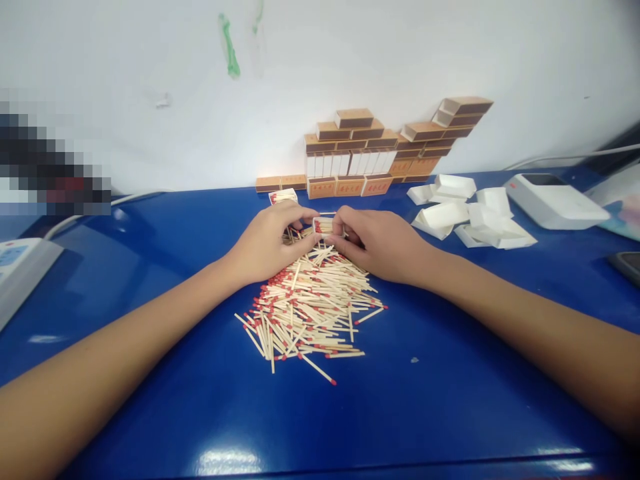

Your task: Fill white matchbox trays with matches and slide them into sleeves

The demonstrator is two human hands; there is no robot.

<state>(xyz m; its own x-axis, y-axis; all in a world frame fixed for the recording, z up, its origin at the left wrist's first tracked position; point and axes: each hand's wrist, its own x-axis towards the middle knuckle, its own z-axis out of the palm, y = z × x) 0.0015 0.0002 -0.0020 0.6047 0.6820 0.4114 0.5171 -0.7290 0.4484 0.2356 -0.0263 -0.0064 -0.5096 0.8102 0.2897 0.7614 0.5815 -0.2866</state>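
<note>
A loose pile of red-tipped matches (310,300) lies on the blue table (450,373). Above its far edge both my hands meet around a small white matchbox tray (324,225) filled with matches. My left hand (270,240) curls its fingers on the tray's left side. My right hand (375,243) pinches the tray's right side. Another filled tray (283,196) sits just behind my left hand.
Stacked brown matchbox sleeves (380,147) lean against the white wall. Empty white trays (470,213) lie at the right, beside a white device (555,200). A white scale-like device (20,267) sits at the left edge, with a cable (115,201) behind it.
</note>
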